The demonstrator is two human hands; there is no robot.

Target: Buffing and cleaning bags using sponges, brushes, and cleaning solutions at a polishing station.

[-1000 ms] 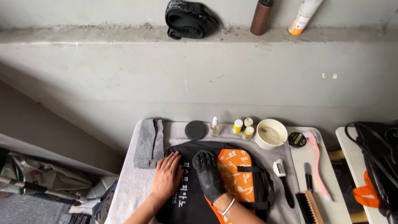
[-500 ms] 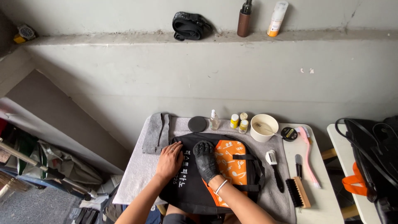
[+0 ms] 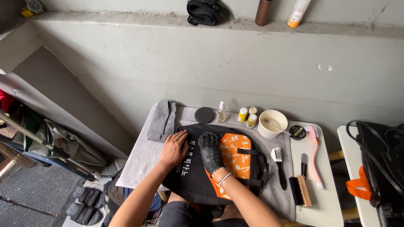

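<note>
A black backpack with an orange patterned front pocket (image 3: 219, 164) lies flat on a grey cloth over a small white table (image 3: 324, 206). My bare left hand (image 3: 174, 148) rests palm-down on the bag's black left part, fingers spread. My right hand (image 3: 210, 152), in a black glove, lies flat on the bag's middle, at the edge of the orange pocket. Neither hand holds anything.
A folded grey towel (image 3: 162, 120), a black round lid (image 3: 204, 114), a small spray bottle (image 3: 221, 112), small yellow bottles (image 3: 247, 116), a white bowl (image 3: 272, 123), several brushes (image 3: 301, 183) and a pink brush (image 3: 314, 155) surround the bag. Another black bag (image 3: 378, 164) sits at right.
The view has shifted, so the table sits lower and more to the right in the picture. Both hands stay flat on the backpack in about the same places.
</note>
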